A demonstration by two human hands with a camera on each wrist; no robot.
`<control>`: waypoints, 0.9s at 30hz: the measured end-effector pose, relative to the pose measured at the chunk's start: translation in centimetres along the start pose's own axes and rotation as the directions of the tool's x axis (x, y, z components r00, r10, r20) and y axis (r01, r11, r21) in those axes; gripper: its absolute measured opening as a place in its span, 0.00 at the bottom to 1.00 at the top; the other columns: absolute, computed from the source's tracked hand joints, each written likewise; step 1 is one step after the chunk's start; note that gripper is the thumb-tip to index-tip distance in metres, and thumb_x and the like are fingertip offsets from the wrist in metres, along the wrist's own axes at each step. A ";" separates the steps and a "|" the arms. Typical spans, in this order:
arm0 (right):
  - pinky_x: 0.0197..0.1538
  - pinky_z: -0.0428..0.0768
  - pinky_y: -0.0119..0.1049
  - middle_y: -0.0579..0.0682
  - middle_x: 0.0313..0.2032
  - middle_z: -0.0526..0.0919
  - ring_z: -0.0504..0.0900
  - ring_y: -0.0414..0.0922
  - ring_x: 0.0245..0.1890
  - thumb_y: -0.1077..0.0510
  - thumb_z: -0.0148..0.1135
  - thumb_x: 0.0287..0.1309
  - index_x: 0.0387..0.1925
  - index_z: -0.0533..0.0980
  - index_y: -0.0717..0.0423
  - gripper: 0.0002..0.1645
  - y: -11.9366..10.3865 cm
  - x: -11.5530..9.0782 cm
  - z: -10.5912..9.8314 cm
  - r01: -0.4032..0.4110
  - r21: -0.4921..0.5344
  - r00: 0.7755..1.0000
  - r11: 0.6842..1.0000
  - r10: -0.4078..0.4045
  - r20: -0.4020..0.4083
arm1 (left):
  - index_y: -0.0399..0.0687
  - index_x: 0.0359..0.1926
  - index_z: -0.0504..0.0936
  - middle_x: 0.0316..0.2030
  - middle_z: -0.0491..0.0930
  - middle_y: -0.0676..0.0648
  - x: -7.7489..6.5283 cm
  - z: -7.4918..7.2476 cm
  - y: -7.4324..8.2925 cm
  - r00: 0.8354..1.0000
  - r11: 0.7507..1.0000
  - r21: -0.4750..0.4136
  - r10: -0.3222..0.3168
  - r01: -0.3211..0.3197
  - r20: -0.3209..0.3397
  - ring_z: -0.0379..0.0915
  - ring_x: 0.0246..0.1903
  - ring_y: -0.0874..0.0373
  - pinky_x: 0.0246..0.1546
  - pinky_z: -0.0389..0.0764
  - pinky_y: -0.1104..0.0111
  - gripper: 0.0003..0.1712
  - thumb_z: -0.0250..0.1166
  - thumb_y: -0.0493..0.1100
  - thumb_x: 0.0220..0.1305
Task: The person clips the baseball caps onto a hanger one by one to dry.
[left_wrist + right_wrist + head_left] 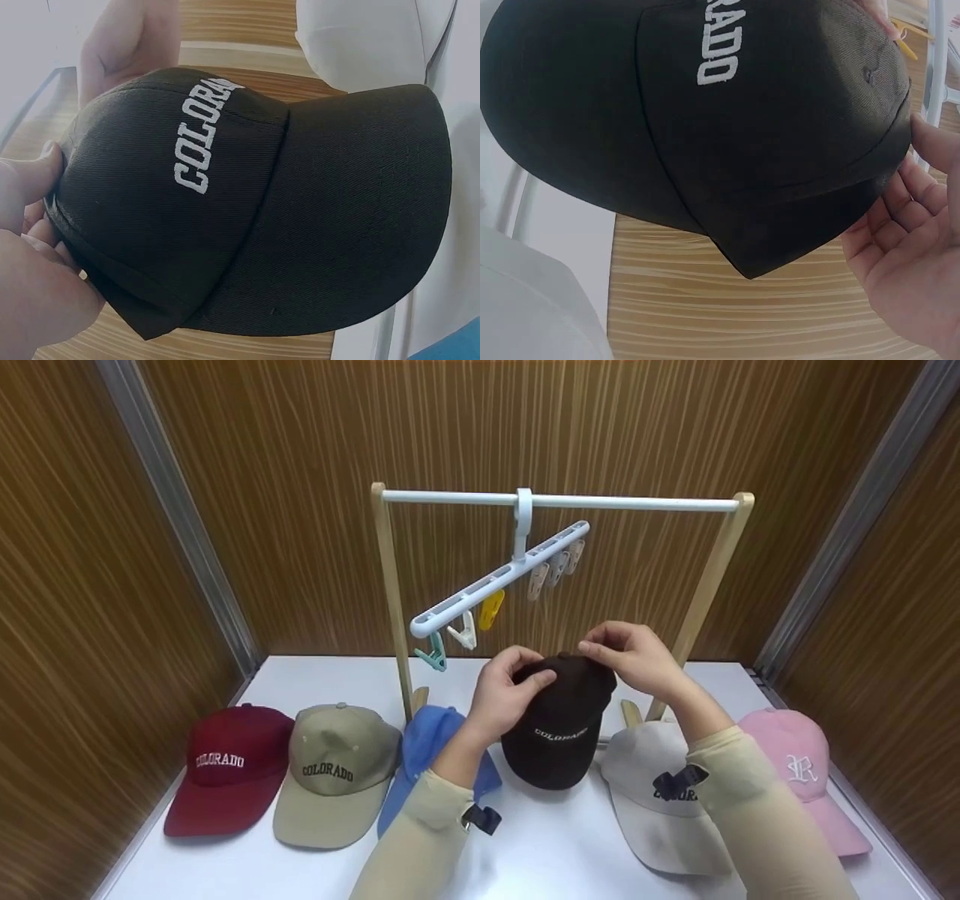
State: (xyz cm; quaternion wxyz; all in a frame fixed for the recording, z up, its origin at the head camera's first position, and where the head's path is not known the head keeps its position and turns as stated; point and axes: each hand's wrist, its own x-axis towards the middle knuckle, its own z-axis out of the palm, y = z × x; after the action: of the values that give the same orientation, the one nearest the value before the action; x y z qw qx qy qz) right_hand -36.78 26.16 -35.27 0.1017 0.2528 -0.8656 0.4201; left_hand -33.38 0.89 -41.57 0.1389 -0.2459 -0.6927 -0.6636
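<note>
While both hands (pixel 501 697) (pixel 639 661) pinch it, the black cap (pixel 562 709) hangs below, between them.

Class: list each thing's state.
Black cap: held, brim down
Left hand: gripping black cap
Right hand: gripping black cap
Hanger: hooked on rod
Clips: holding nothing
Red cap: on table
Tan cap: on table
Blue cap: on table
Pale cap: on table
Pink cap: on table
</note>
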 end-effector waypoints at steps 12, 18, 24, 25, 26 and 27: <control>0.47 0.86 0.36 0.60 0.49 0.87 0.86 0.53 0.49 0.44 0.68 0.80 0.59 0.83 0.61 0.24 0.6 1.8 -0.5 -0.077 0.035 0.996 0.996 0.078 -0.040 | 0.44 0.54 0.87 0.48 0.90 0.49 0.0 0.0 -0.2 1.000 1.000 0.000 0.009 -0.009 0.002 0.83 0.51 0.54 0.61 0.84 0.59 0.12 0.76 0.41 0.75; 0.50 0.84 0.38 0.57 0.56 0.84 0.83 0.51 0.54 0.43 0.67 0.81 0.66 0.78 0.61 0.29 1.2 2.9 -0.8 -0.068 0.023 0.993 0.997 0.070 -0.099 | 0.42 0.53 0.87 0.49 0.90 0.48 0.0 0.0 -0.2 0.999 0.999 0.010 0.032 -0.032 0.007 0.83 0.52 0.54 0.64 0.81 0.58 0.11 0.76 0.40 0.75; 0.53 0.79 0.34 0.59 0.59 0.82 0.80 0.52 0.58 0.46 0.67 0.81 0.70 0.75 0.64 0.31 1.2 3.9 -1.0 -0.069 0.029 0.986 0.997 0.072 -0.153 | 0.41 0.53 0.87 0.49 0.90 0.47 -0.2 0.0 -0.1 0.999 0.999 0.013 0.044 -0.044 0.012 0.84 0.53 0.55 0.65 0.80 0.58 0.12 0.76 0.39 0.75; 0.55 0.79 0.34 0.59 0.59 0.81 0.80 0.52 0.59 0.46 0.67 0.81 0.70 0.74 0.64 0.31 1.2 4.0 -1.1 -0.071 0.031 0.984 0.997 0.075 -0.161 | 0.41 0.53 0.86 0.49 0.90 0.47 -0.2 0.0 -0.1 0.999 0.999 0.012 0.043 -0.043 0.012 0.84 0.53 0.54 0.65 0.81 0.58 0.12 0.76 0.39 0.75; 0.55 0.79 0.35 0.60 0.60 0.81 0.80 0.53 0.59 0.47 0.67 0.81 0.70 0.74 0.65 0.31 1.2 4.2 -1.1 -0.075 0.035 0.982 0.997 0.080 -0.169 | 0.41 0.54 0.86 0.50 0.90 0.47 -0.2 0.0 -0.1 0.999 0.999 0.011 0.040 -0.040 0.012 0.84 0.53 0.54 0.65 0.81 0.58 0.12 0.76 0.39 0.75; 0.56 0.79 0.36 0.60 0.60 0.81 0.80 0.53 0.60 0.47 0.67 0.81 0.70 0.74 0.65 0.32 1.2 4.3 -1.2 -0.080 0.037 0.981 0.996 0.085 -0.176 | 0.41 0.54 0.86 0.50 0.90 0.48 -0.2 0.1 0.0 0.999 0.999 0.011 0.037 -0.037 0.012 0.84 0.53 0.54 0.65 0.81 0.58 0.12 0.76 0.39 0.75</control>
State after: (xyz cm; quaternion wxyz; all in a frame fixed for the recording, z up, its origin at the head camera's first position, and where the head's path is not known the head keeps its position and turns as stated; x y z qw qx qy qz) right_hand -41.12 26.21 -33.66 0.1569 0.1797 -0.8565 0.4577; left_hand -33.18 0.93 -41.72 0.1483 -0.2617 -0.6925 -0.6557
